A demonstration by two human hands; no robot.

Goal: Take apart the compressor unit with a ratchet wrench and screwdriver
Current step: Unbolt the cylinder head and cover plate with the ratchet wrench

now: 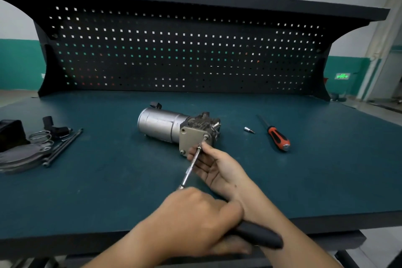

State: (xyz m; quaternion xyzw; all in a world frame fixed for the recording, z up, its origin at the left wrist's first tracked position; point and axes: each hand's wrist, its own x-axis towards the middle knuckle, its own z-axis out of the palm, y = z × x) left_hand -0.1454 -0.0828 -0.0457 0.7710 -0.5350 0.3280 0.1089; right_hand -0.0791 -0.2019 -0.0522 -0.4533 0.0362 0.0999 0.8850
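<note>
Between right fingers (199,165), wrench (190,167) head is pinched at the plate (190,137); handle gripped by left hand (191,217). Rods (63,148), springs (40,136) off; plate bolts (205,136) left.

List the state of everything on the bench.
compressor unit, lying on its side, end plate bolted on
ratchet wrench, tip on a plate bolt
left hand, grips the wrench handle
right hand, pinches the wrench shaft
screwdriver, lying unused at right
socket bit, loose beside the screwdriver
long bolts, out, lying at left
</note>
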